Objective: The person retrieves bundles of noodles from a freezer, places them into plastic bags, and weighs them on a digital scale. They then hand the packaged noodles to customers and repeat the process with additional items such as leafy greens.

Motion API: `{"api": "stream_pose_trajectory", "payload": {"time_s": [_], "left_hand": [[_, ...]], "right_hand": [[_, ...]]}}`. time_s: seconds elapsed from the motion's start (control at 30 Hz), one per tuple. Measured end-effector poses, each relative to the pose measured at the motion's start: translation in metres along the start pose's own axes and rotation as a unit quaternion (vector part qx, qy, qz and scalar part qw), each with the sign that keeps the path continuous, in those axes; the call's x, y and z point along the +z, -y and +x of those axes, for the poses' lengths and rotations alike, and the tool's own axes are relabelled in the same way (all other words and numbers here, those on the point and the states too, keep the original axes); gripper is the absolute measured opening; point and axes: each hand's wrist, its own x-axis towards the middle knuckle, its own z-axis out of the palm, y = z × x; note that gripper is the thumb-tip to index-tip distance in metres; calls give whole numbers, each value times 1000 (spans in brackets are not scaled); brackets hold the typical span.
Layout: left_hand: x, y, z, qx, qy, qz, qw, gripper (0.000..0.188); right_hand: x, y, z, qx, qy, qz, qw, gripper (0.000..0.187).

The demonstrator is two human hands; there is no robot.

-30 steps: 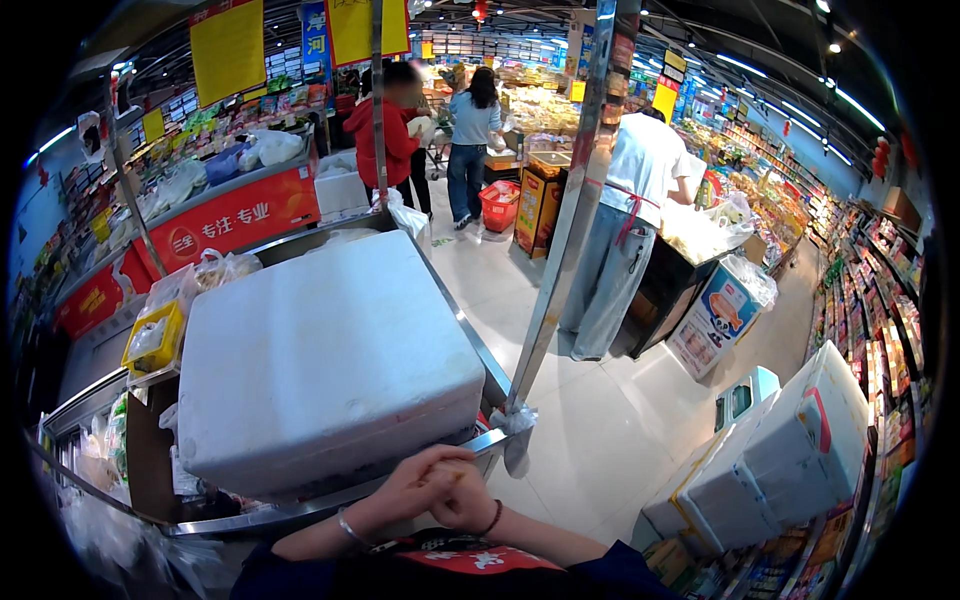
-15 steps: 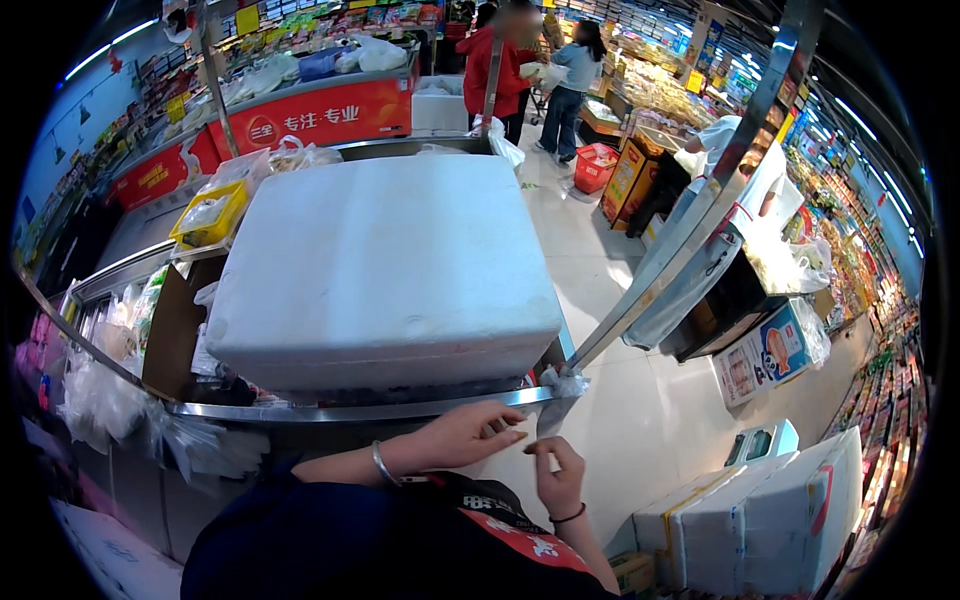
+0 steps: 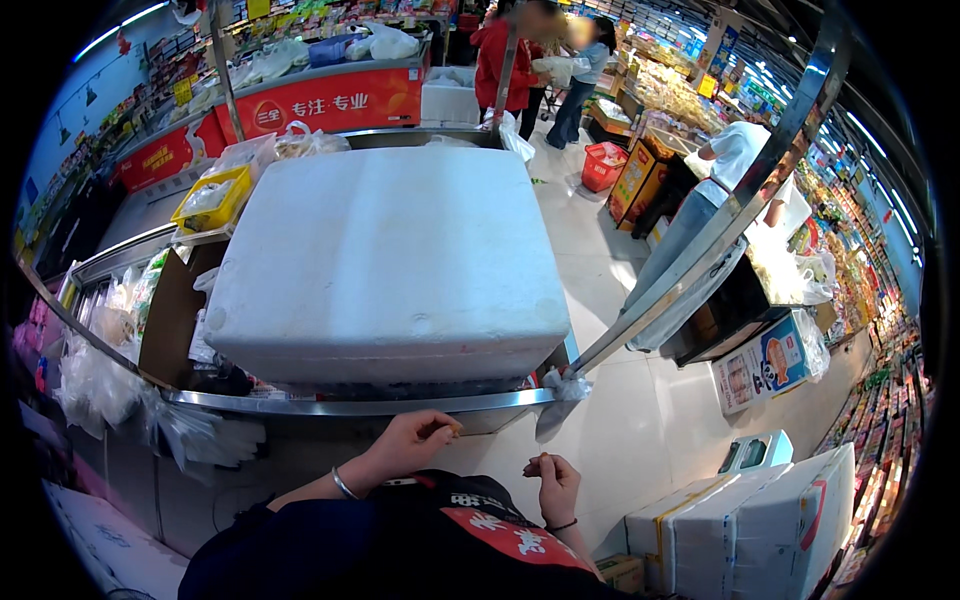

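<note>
My left hand (image 3: 410, 443), a bangle at its wrist, hovers just in front of the metal rail with thumb and fingers pinched together. Brownish tips show at the pinch; whether anything small sits in it I cannot make out. Lower and to the right, my right hand (image 3: 556, 488) has its fingers curled in toward the thumb, and what they may hold is too small to tell. A gap separates the two hands. Beyond the rail stands a large white foam box (image 3: 390, 255), closed on top, which neither hand touches.
The metal rail (image 3: 350, 408) crosses before me, with a slanting post (image 3: 690, 235) at right. Plastic bags (image 3: 205, 435) hang at left near a yellow basket (image 3: 212, 205). White foam boxes (image 3: 750, 530) stand at lower right. A person in white (image 3: 738, 155) bends over goods.
My hands, close together before, are now apart: the left has moved left and its fingers have closed into a pinch. The right has dropped slightly. The view has shifted a little.
</note>
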Motion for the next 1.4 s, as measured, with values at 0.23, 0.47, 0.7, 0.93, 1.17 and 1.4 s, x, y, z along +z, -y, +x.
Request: {"api": "stream_pose_trajectory", "payload": {"time_s": [0.23,0.47,0.7,0.93,1.17,1.4], "left_hand": [[0,0,-6,9,-14,-1,1000,21],[6,-1,-3,-7,-8,-11,1000,21],[9,0,3,72,-7,54,996,16],[-41,-53,4,338,-283,247,863,9],[-104,-60,-16,326,-530,333,709,14],[-73,-29,-25,331,-429,306,783,17]], "right_hand": [[3,-7,6,3,26,26,999,25],[-3,-9,2,31,17,21,999,27],[-8,-14,-4,32,5,23,999,28],[-12,4,7,34,-26,30,999,28],[27,79,81,-287,29,-181,940,51],[91,140,107,-439,-24,-469,766,63]]}}
